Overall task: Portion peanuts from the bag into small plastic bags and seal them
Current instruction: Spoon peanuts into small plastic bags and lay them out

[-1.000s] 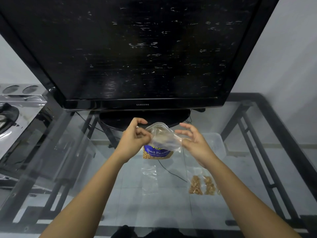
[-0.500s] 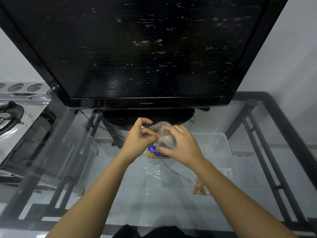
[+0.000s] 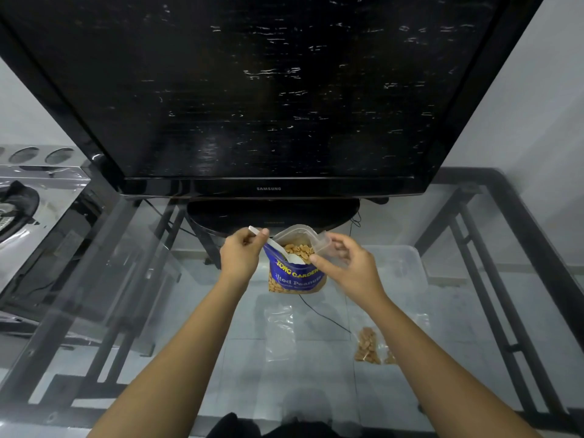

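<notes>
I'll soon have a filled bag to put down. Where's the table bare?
Bare glass table between the flat empty clear bag and the filled peanut packets, and along the near edge. Crowded around the blue peanut pouch.

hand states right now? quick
Left hand: pinching the white spoon by its handle.
Right hand: holding the small clear bag.

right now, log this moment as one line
left hand: grips white spoon, bowl in peanut bag | right hand: holds small clear bag by bag mouth | filled bags: on glass table
</notes>
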### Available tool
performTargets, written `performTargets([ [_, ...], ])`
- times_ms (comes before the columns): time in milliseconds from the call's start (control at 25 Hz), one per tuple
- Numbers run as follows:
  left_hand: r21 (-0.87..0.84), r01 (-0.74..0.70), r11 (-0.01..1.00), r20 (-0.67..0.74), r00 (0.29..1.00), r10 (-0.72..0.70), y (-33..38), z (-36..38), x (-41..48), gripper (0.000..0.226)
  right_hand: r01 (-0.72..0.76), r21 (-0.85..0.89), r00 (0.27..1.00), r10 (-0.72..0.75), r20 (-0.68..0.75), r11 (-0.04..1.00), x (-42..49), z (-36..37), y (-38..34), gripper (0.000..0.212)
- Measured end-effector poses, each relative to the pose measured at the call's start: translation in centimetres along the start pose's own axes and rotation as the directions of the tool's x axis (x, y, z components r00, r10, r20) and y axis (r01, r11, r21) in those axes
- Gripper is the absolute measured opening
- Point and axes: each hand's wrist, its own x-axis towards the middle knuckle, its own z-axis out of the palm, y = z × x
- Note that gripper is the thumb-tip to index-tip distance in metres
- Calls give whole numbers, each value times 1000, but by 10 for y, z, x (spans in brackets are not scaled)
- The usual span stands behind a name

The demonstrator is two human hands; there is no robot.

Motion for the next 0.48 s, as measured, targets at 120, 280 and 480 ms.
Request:
performTargets([
  [120,201,-325,924,23,945,327,18,-1,-7,18,-27,1,999,27,40,1000,1,-1,7,49],
  [280,471,-609,638,231,784,577,32,-8,-3,17,-25,7,999,25,45,1000,3,-6,10,50],
  [480,256,-146,956,63,989,134,10,-5,18,19,-41,25,997,39,70,999,6,-7,10,45],
])
